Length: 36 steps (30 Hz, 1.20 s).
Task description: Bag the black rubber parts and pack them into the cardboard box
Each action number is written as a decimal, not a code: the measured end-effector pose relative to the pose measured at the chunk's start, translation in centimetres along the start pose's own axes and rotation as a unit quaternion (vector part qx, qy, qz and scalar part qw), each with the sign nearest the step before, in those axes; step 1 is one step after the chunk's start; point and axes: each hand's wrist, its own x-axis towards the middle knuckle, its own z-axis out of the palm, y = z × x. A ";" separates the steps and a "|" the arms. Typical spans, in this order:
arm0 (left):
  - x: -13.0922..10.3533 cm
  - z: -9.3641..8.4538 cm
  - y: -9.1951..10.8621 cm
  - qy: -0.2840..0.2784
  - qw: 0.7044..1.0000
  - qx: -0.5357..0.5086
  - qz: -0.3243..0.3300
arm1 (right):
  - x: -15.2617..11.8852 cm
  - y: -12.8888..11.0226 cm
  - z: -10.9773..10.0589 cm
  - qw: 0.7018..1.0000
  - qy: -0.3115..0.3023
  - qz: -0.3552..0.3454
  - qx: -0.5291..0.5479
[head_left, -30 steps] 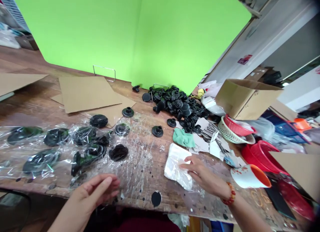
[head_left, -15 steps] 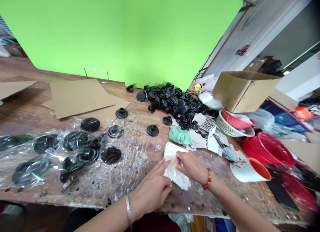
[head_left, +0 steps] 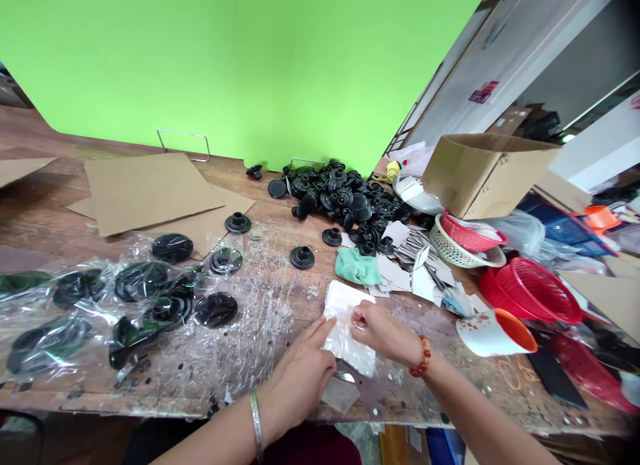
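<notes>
A stack of clear plastic bags [head_left: 345,298] lies on the worktable in front of me. My left hand [head_left: 303,365] rests at its left edge, fingers stretched out, with the index fingertip touching the top bag. My right hand [head_left: 383,331] is closed, its fingers curled down against the right side of the stack; whatever they may grip is hidden. Beneath my left hand, a clear plastic flap [head_left: 343,390] shows near the table's front edge. Beyond the stack lies a green cloth [head_left: 357,266], and a round black stepped part [head_left: 302,257] sits to its left.
Black parts form a pile [head_left: 345,198] at the back. Bagged black parts [head_left: 165,308] cover the left. Cardboard sheets [head_left: 150,195] lie behind them. White cards [head_left: 425,261], red baskets [head_left: 540,288], a white-and-orange cup [head_left: 493,333] and a cardboard box [head_left: 480,175] stand right.
The view has shifted slightly. The clear flap under my left hand has come into sight below the stack. Both hands stay at the bags, with my right fingers still curled.
</notes>
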 end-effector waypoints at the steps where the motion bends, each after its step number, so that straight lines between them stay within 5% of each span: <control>1: 0.0 0.1 0.0 0.000 1.000 0.003 0.000 | -0.1 -0.1 0.0 1.000 -0.008 0.001 0.003; 7: 0.1 0.2 0.0 0.002 0.999 0.037 0.017 | -0.5 -0.9 0.5 1.000 -0.009 0.008 0.021; 12: 0.0 0.2 -0.4 -0.010 0.998 0.046 0.029 | -0.2 -0.5 -0.1 0.991 -0.068 -0.011 0.114; 18: 0.0 0.0 -0.4 -0.007 0.998 0.053 0.031 | 0.0 0.0 -0.5 0.997 -0.004 -0.010 0.078; 26: -0.1 0.3 -0.6 0.010 0.997 0.068 0.045 | 0.0 0.0 -1.0 0.991 -0.069 0.011 0.111; 29: -0.2 0.5 -0.9 0.006 0.996 0.071 0.047 | 0.2 0.1 -0.7 0.999 -0.007 -0.010 0.030; 33: -0.1 1.0 -1.3 0.020 0.997 0.063 0.050 | 1.0 0.1 1.4 0.971 0.174 -0.007 -0.167; 36: -0.1 1.5 -1.7 0.036 0.995 0.065 0.069 | 1.6 0.0 2.8 0.959 0.212 0.026 -0.186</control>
